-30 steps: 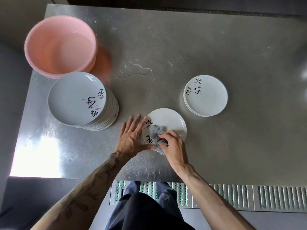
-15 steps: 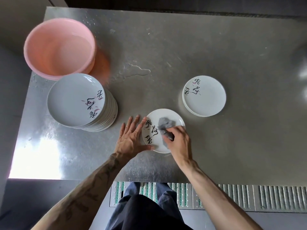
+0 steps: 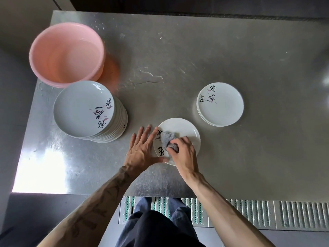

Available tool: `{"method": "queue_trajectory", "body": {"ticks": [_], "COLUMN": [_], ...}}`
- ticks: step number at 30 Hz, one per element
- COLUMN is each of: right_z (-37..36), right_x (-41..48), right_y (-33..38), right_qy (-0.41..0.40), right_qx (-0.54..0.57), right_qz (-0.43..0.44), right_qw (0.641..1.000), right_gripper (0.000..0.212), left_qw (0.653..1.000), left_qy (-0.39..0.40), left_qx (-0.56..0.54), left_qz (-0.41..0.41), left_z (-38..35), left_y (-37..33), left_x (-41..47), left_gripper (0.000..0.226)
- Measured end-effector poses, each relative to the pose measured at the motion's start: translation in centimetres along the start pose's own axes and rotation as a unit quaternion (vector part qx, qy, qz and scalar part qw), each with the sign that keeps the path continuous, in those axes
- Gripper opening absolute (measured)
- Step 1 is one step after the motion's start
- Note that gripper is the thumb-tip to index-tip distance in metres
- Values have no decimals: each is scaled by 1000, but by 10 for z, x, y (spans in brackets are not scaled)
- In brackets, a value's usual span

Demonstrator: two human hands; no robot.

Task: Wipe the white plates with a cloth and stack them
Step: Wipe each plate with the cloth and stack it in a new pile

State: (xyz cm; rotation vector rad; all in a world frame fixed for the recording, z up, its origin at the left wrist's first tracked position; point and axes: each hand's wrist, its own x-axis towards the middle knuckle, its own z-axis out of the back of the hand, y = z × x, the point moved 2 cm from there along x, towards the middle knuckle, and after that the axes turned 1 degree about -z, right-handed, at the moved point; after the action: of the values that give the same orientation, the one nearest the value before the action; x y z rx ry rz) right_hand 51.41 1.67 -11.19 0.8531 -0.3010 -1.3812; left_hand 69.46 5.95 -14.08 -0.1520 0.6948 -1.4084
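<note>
Right hand point(image 3: 184, 152) grips a grey cloth point(image 3: 168, 140) on the white plate point(image 3: 185, 131) near the steel table's point(image 3: 231, 50) front edge, while the left hand point(image 3: 142, 148) lies flat, fingers spread, touching its left rim.

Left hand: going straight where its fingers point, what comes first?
The left hand would probably cross only bare table, passing between the tall stack and short stack; the water puddle lies near that line.

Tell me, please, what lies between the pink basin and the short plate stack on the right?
The head view shows only a shallow water puddle on the bare steel table between the pink basin and the short plate stack.
</note>
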Motion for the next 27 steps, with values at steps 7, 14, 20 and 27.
{"method": "queue_trajectory", "body": {"ticks": [7,14,20,27], "right_z": [31,55,56,57], "right_x": [15,24,18,9], "right_y": [-17,-32,-36,-46], "right_qy": [-72,-73,-139,-146], "right_qx": [-52,-124,-31,50], "right_qz": [-10,39,-12,-92], "right_qw": [996,989,990,984], "right_gripper": [19,15,17,14], "left_qw": [1000,1000,998,955], "left_qy": [0,3,-18,-10], "left_qx": [6,13,66,186], "left_qz": [1,2,-15,-232], "left_z": [-2,0,-1,-8], "left_y": [2,-1,-5,-20], "left_x": [-1,-2,-4,-1], "left_gripper": [128,128,127,86]}}
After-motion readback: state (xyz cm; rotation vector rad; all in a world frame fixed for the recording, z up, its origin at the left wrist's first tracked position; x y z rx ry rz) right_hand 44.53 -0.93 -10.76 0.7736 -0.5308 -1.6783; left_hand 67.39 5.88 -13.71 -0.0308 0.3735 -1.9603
